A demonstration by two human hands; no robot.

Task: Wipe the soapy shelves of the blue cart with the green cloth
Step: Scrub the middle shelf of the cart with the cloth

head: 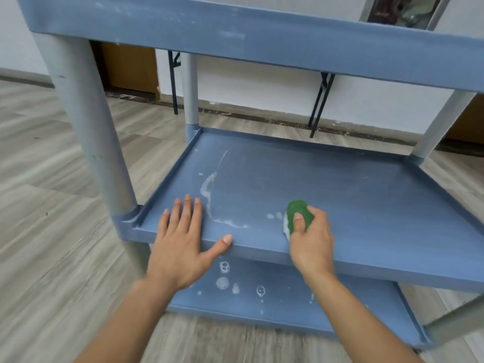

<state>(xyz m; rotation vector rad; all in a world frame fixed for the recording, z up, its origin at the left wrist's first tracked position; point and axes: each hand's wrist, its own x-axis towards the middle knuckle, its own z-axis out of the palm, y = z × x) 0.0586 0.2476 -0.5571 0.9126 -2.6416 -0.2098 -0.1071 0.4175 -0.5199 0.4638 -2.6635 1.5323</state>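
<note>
The blue cart has three shelves on grey posts. Its middle shelf (327, 184) carries a curved streak of white soap foam (209, 189) left of centre. My right hand (311, 239) grips the balled green cloth (298, 212) and presses it on the shelf near the front edge, with a little foam beside it. My left hand (183, 239) lies flat with spread fingers on the front left of the same shelf, thumb along the rim. The bottom shelf (288, 307) shows several foam blobs. The top shelf (262, 40) spans the upper view.
A grey post (89, 127) stands close at the front left and another (190, 90) at the back left. Wood-look floor surrounds the cart. Behind it are a white wall, black folding table legs (318, 103) and a brown door (131, 66).
</note>
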